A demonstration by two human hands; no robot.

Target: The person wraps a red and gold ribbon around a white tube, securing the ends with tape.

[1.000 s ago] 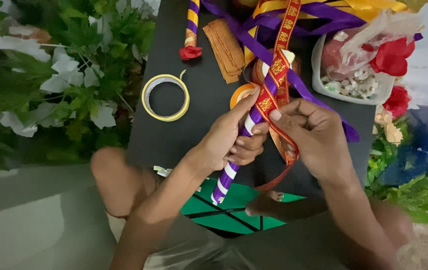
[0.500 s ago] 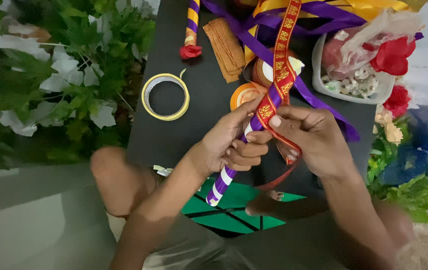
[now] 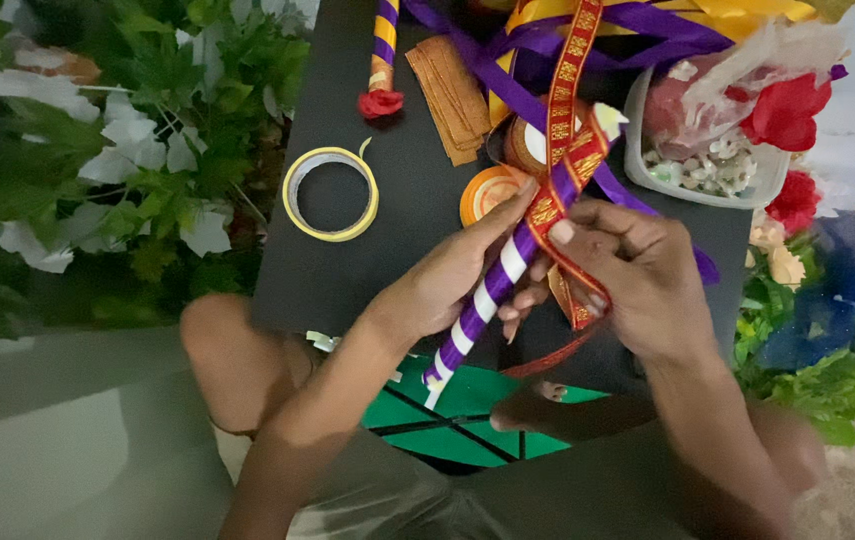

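Head view looks down on a purple-and-white striped stick (image 3: 493,290), held slanting above the black desk (image 3: 348,270), low end toward the lap, top end near the ribbon pile. A red-and-gold patterned ribbon (image 3: 563,130) runs down from the top edge and crosses the stick near its upper part. The left hand (image 3: 448,280) has its grip clenched round the stick's middle, forefinger laid along it; the right hand (image 3: 638,275) pinches the ribbon against the stick with thumb and fingers, a loop of it hanging beneath.

To wind well, I judge the ribbon should be kept taut and at a steady slant, each turn pressed flat by the thumb, the stick turned by the left hand rather than the ribbon dragged.

Count: 2 striped sticks, this 1 and another (image 3: 385,40) tipped with a red flower at the desk's far end. 1 ring of yellow tape (image 3: 296,190) lies left, apart. 2 orange ribbon spools (image 3: 483,195) sit just behind the hands. 1 folded orange strip (image 3: 448,95). 1 white tray (image 3: 683,185) of small flowers lies right. Purple ribbons (image 3: 508,85) are tangled; their number cannot be told.
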